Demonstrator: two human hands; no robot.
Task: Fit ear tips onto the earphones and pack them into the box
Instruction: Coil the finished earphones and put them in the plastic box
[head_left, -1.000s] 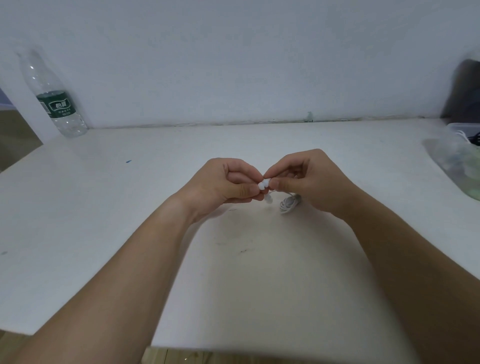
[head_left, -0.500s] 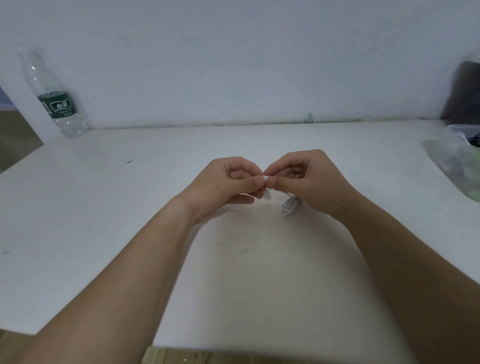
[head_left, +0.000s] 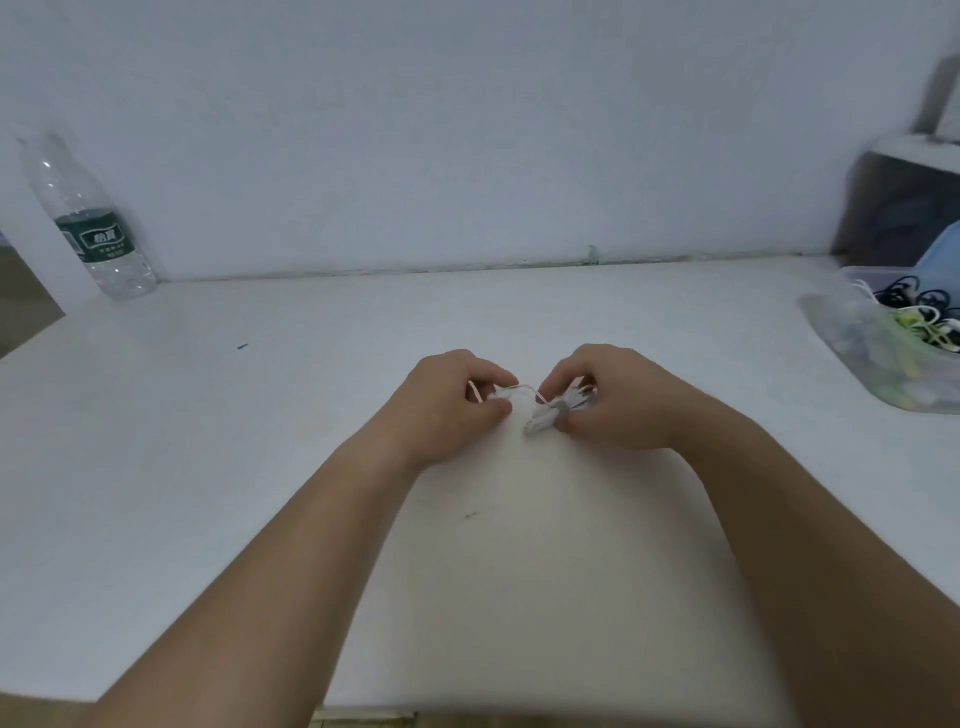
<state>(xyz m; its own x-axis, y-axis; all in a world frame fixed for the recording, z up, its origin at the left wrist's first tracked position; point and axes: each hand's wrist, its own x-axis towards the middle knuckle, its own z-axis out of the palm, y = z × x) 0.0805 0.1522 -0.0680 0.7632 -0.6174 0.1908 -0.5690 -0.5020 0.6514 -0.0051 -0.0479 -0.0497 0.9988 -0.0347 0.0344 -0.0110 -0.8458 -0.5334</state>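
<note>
White wired earphones (head_left: 540, 415) are held between both hands just above the middle of the white table (head_left: 260, 467). My left hand (head_left: 452, 402) pinches one earbud end, with a thin cable arching over to the right. My right hand (head_left: 618, 400) grips the coiled bundle of cable, which sticks out below its fingers. The frame is blurred, so any ear tip is too small to tell.
A clear plastic tub (head_left: 883, 348) holding several black, white and yellow-green earphones sits at the table's right edge. A water bottle (head_left: 88, 223) with a green label stands at the back left against the wall. A dark object (head_left: 898, 202) stands behind the tub.
The view has tilted up and to the right, showing more of the tub. My hands have drawn slightly apart, and the cable now stretches between them.
</note>
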